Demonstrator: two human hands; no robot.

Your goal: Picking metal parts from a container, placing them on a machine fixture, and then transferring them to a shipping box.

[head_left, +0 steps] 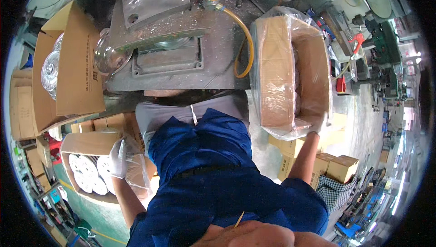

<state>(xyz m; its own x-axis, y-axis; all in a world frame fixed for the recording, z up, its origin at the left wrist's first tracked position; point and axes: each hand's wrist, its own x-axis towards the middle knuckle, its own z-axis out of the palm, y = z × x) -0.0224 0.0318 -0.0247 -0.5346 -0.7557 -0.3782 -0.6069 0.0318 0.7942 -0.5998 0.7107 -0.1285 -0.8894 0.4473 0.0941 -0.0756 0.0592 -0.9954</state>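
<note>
My left hand [118, 161], in a white glove, is at the right side of an open carton [91, 141] at the lower left. Its fingers look stretched out along the carton's side, next to the clear plastic liner [138, 165]. Several round silvery-white discs [87, 167] lie in rows inside that carton. My right hand [318, 125], also gloved, touches the near right corner of a tall carton [274, 72] wrapped in clear plastic. Glare blurs its fingers, so their grip is unclear. Rounded items [297, 81] show partly along this carton's inner left wall.
Ahead stands a metal press table [222, 65] with a die block [168, 61] and a yellow hose [249, 33]. A shiny metal bowl-shaped piece [111, 54] rests at its left. Another carton [81, 74] holds shiny round pieces. Stacked cartons [343, 167] and machines [386, 51] are on the right.
</note>
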